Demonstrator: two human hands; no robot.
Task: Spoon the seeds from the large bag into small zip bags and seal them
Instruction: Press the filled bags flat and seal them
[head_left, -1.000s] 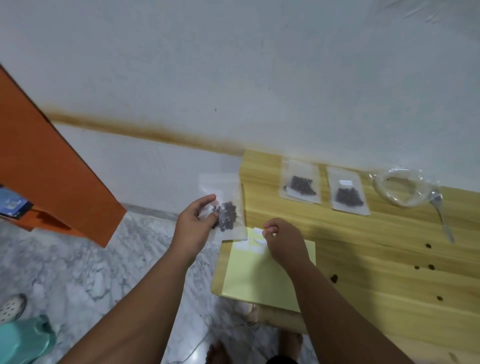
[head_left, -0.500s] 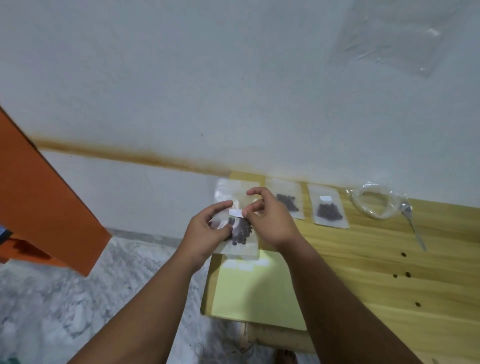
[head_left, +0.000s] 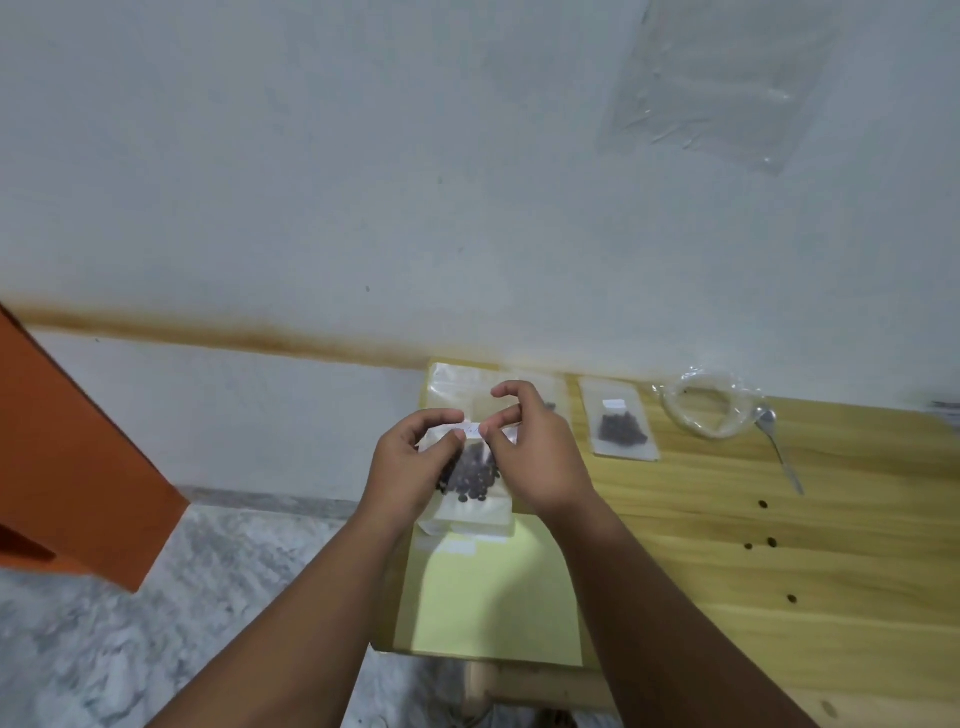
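**Trainee:** Where is the working bag, and how is it supported?

**Instructor:** The small zip bag (head_left: 470, 512), loaded with dark seeds (head_left: 470, 475), is off the desk (head_left: 779, 561), held upright in front of the desk's left end. The left hand (head_left: 410, 462) grips the bag's left edge, fingers curled behind and thumb in front. This grip presents the film flat and lets the seeds settle low.

**Trainee:** And the other grip?

**Instructor:** The right hand (head_left: 545, 457) uses a narrow grip. Thumb and forefinger pinch a white strip (head_left: 470, 430) against the upper part of the bag. The strip appears to be a label, and placing it high puts it on flat film above the seeds. Whether the zip is closed cannot be told.

**Trainee:** What lies around the hands?

**Instructor:** A yellow sheet (head_left: 493, 597) lies directly below the hands at the desk's edge, within easy reach. To the right, a filled bag (head_left: 621, 426) lies flat near the wall, outside the working zone. Another bag is mostly hidden behind the right hand. Further right, the large bag (head_left: 709, 410) stands with its rim rolled down for access. The spoon (head_left: 779, 452) rests beside it, bowl at the bag. Loose seeds (head_left: 762, 504) lie scattered on the desk.
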